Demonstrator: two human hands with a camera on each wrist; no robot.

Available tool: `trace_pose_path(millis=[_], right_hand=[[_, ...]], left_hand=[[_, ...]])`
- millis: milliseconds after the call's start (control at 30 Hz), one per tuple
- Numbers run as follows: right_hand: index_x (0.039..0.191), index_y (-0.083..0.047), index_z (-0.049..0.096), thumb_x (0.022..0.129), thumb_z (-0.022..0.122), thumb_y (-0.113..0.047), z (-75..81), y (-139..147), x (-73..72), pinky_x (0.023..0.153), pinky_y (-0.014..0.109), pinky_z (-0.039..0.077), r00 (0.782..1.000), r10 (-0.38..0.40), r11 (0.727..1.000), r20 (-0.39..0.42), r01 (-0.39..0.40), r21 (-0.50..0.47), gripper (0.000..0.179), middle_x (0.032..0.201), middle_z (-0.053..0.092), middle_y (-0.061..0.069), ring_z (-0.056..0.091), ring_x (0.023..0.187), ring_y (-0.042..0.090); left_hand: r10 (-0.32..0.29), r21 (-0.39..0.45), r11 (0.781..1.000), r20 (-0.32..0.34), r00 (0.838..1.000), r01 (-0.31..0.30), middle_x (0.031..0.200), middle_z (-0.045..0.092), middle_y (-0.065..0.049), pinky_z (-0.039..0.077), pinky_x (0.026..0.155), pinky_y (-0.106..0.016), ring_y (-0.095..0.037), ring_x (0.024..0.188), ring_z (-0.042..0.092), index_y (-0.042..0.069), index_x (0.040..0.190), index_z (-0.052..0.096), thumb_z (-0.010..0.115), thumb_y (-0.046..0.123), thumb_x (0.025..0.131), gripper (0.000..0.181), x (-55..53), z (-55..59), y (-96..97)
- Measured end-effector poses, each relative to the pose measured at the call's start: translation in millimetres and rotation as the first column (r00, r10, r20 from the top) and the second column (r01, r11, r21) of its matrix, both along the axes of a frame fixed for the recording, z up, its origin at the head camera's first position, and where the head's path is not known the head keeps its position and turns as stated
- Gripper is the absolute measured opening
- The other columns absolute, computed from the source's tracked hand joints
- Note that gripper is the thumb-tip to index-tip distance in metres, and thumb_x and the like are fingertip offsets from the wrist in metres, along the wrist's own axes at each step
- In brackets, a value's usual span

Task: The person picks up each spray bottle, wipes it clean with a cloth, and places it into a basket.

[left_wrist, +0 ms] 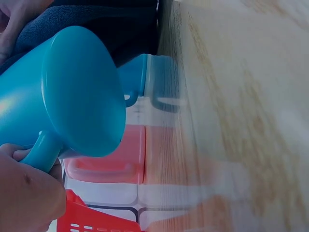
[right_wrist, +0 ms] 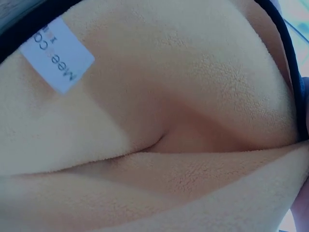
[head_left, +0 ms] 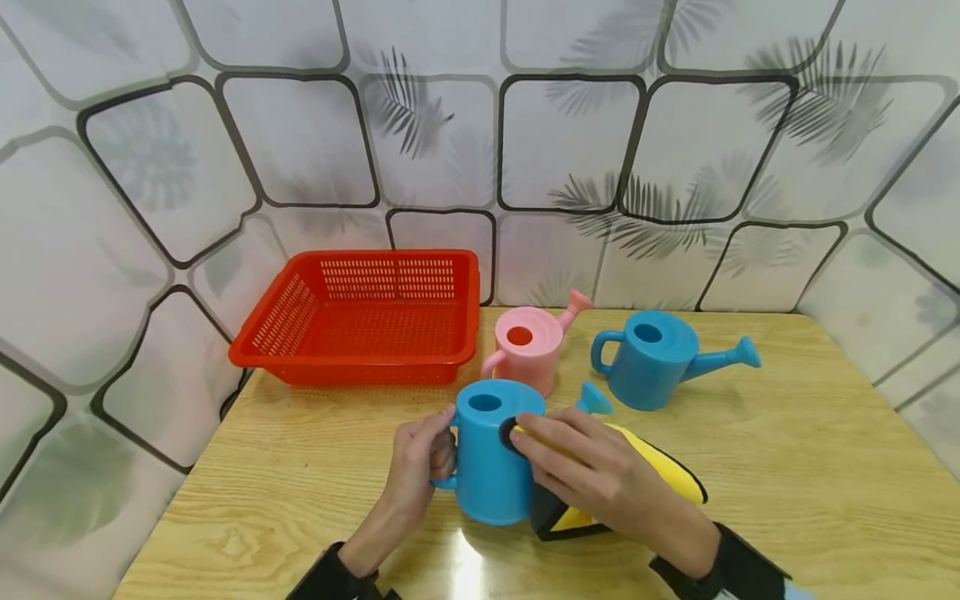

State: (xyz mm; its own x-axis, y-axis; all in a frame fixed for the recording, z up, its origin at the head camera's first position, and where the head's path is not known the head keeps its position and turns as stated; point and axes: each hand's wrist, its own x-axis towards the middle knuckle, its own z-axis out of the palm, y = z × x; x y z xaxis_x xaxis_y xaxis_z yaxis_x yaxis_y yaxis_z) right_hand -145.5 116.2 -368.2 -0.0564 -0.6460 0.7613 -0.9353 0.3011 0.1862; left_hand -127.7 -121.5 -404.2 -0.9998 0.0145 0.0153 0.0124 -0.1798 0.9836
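My left hand [head_left: 416, 458] grips the side handle of a light-blue watering can [head_left: 487, 479] near the front of the table. Its base faces the left wrist camera [left_wrist: 84, 92], raised off the tabletop. Against the can's right side, my right hand [head_left: 592, 467] holds a yellow cloth [head_left: 671, 467] with black edging, its fingertips pressing a fold near the rim. The cloth drapes down under that hand and hides part of the can, while the spout's blue rose [head_left: 595, 398] shows behind the fingers. Fuzzy cloth [right_wrist: 145, 106] with a white label [right_wrist: 59, 55] fills the right wrist view.
A red perforated basket [head_left: 352, 372] stands at the back left. Beside it is a pink watering can [head_left: 531, 367], partly behind the held one. Farther right stands another blue watering can [head_left: 648, 375], spout pointing right. A patterned wall covering [head_left: 435, 183] borders the wooden table [head_left: 787, 433].
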Motion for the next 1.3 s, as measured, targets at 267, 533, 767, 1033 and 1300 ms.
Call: trace_pose_path(millis=[267, 533, 767, 1033, 1300], right_hand=[[0.121, -0.003, 0.072, 0.108, 0.051, -0.022, -1.8, -1, 1.1, 0.082, 0.034, 0.059, 0.996, -0.056, 0.998, -0.069, 0.055, -0.009, 0.032, 0.12, 0.075, 0.012, 0.067, 0.102, 0.028], [0.121, -0.002, 0.072, 0.108, 0.05, -0.02, -2.7, 1, 1.8, 0.091, 0.032, 0.059, 0.997, -0.048, 0.999, -0.063, 0.049, 0.018, 0.032, 0.12, 0.075, 0.011, 0.069, 0.106, 0.026], [0.119, 0.0, 0.073, 0.107, 0.051, -0.018, -5.9, -1, 0.7, 0.089, 0.032, 0.059, 0.995, -0.027, 1.0, -0.092, 0.028, 0.009, 0.031, 0.118, 0.075, 0.012, 0.069, 0.104, 0.026], [0.114, 0.0, 0.074, 0.107, 0.052, -0.016, -7.1, -7, 1.4, 0.083, 0.031, 0.06, 0.992, 0.022, 1.0, -0.121, -0.02, 0.02, 0.029, 0.112, 0.077, 0.011, 0.071, 0.097, 0.023], [0.112, -0.003, 0.076, 0.106, 0.052, -0.015, -15.3, -13, 6.7, 0.083, 0.026, 0.059, 0.989, 0.043, 0.997, -0.144, -0.033, 0.068, 0.027, 0.108, 0.077, 0.007, 0.069, 0.091, 0.018]], left_hand=[[0.008, 0.001, 1.0, 0.008, 1.0, -0.008, 0.053, 0.028, 0.002, 0.031, 0.052, -0.022, -0.011, 0.048, 0.035, -0.005, 0.064, 0.027, 0.048, 0.031, 0.105, 0.058, -0.5, -0.7, -0.6], [0.02, -0.003, 1.0, 0.011, 1.0, -0.02, 0.052, 0.03, 0.004, 0.031, 0.052, -0.022, -0.01, 0.048, 0.035, -0.005, 0.065, 0.027, 0.048, 0.031, 0.105, 0.058, -1.6, -1.8, 0.9], [0.03, -0.01, 0.999, 0.013, 0.999, -0.03, 0.052, 0.029, 0.004, 0.03, 0.05, -0.022, -0.01, 0.047, 0.034, -0.006, 0.064, 0.027, 0.049, 0.03, 0.105, 0.059, -1.5, -3.1, 1.9], [0.026, 0.003, 1.0, 0.013, 1.0, -0.026, 0.052, 0.029, 0.004, 0.031, 0.052, -0.022, -0.01, 0.048, 0.035, -0.005, 0.065, 0.027, 0.049, 0.031, 0.105, 0.058, -1.7, -1.6, 1.5], [0.037, 0.018, 0.999, 0.019, 0.999, -0.038, 0.052, 0.031, 0.005, 0.033, 0.055, -0.023, -0.01, 0.048, 0.036, -0.001, 0.063, 0.029, 0.048, 0.032, 0.105, 0.057, -4.7, 2.5, -1.1]])
